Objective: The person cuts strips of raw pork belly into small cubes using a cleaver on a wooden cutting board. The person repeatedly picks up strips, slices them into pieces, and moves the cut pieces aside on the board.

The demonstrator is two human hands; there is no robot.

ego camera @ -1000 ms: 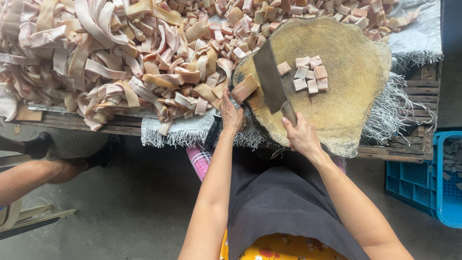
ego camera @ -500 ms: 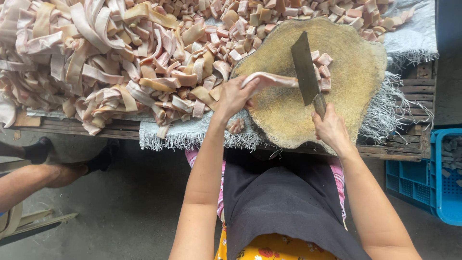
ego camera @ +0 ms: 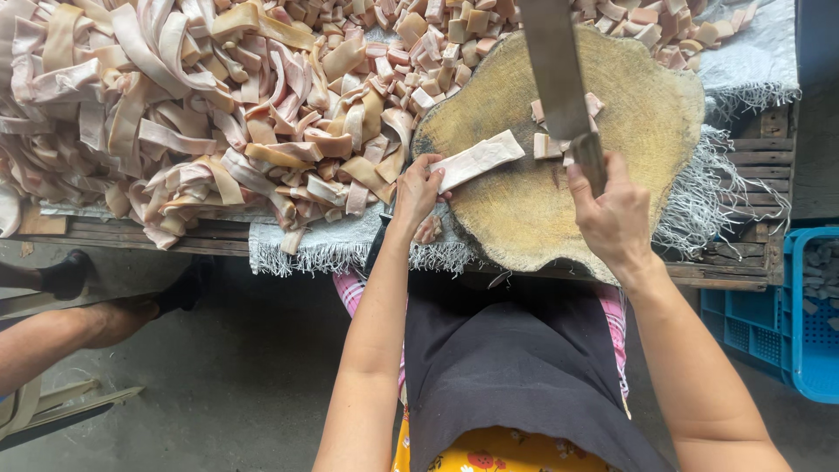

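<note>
While the left hand point(ego camera: 418, 190) pins one end of a pale strip point(ego camera: 476, 159) flat on the round wooden chopping block point(ego camera: 647, 122), fingers curled down on it, the right hand point(ego camera: 616, 214) is closed around the handle of a cleaver point(ego camera: 559, 79) whose blade points toward twelve o'clock above the block. Small cut cubes point(ego camera: 546, 144) lie just beside the blade, partly hidden by it. From nine to twelve o'clock a big heap of uncut strips point(ego camera: 175, 114) crowds the worktop point(ego camera: 743, 262), reaching the block's edge; more cut pieces point(ego camera: 454, 26) lie at twelve o'clock. A blue crate point(ego camera: 808, 306) sits at four o'clock, cut off by the frame. Another person's leg point(ego camera: 61, 336) shows at eight o'clock. The blade tip runs out of view. Half a second ago the cleaver stood further right and lower.
</note>
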